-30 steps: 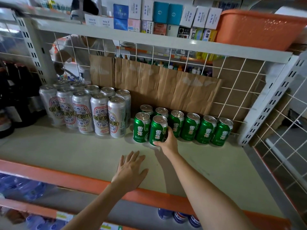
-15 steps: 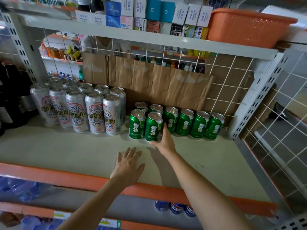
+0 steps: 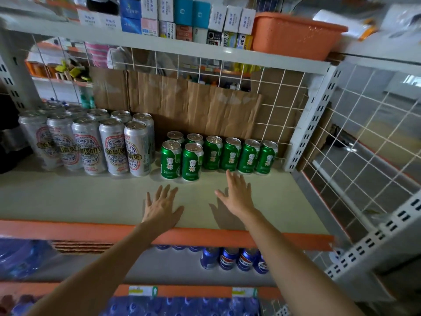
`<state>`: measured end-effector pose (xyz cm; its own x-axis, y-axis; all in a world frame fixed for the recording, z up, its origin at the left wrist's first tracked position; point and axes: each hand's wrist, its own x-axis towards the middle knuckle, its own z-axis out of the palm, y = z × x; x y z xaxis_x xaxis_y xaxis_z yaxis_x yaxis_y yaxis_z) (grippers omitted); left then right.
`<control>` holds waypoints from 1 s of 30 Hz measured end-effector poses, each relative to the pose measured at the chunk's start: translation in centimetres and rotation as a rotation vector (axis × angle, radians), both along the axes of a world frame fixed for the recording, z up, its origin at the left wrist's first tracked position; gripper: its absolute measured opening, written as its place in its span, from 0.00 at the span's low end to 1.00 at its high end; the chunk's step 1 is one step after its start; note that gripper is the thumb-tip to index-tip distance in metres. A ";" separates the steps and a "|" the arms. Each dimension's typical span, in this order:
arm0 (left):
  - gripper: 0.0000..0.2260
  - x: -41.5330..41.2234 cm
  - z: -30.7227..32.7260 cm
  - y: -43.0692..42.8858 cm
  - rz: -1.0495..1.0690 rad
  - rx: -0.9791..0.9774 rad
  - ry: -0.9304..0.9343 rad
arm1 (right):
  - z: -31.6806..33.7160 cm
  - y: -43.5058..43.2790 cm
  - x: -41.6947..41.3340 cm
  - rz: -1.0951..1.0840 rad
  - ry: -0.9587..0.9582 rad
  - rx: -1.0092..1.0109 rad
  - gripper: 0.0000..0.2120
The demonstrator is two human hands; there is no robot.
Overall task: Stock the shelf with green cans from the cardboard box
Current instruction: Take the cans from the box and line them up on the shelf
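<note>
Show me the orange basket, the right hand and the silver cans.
orange basket (image 3: 293, 35), head view, on its front wall.
right hand (image 3: 238, 197), head view, on its back.
silver cans (image 3: 113, 148), head view, on one front can's label.

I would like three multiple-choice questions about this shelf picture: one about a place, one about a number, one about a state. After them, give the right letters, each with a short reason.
1. Where do the tall silver cans stand, seen from the small green cans?
A. To their left
B. To their right
C. On the shelf above

2. How many small green cans show on the cream shelf board?
A. Five
B. Eight
C. Twelve

3. How is the right hand?
A. It grips a green can
B. It is open and holds nothing
C. It is out of the picture

Answers:
1 A: the silver group fills the left side of the same board.
2 B: four stand in a two-by-two block, then four more in a row.
3 B: its fingers are straight and curl round no can.
</note>
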<state>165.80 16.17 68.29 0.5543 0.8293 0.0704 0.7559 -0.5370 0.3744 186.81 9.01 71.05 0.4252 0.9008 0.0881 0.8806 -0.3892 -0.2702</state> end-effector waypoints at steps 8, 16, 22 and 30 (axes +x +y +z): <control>0.31 0.2 2.8 -3.8 -0.023 0.121 -0.008 | 1.2 -5.6 1.6 0.050 -0.083 -0.030 0.38; 0.32 -1.4 1.4 -13.6 0.122 0.116 0.012 | -0.2 -14.2 1.1 0.214 -0.120 -0.074 0.35; 0.33 -6.5 -2.0 -22.2 0.254 0.111 0.029 | -2.1 -19.1 -2.3 0.446 -0.143 -0.062 0.34; 0.34 -15.5 -4.4 -29.6 0.456 0.025 0.087 | -5.5 -20.7 -11.7 0.716 -0.110 -0.110 0.35</control>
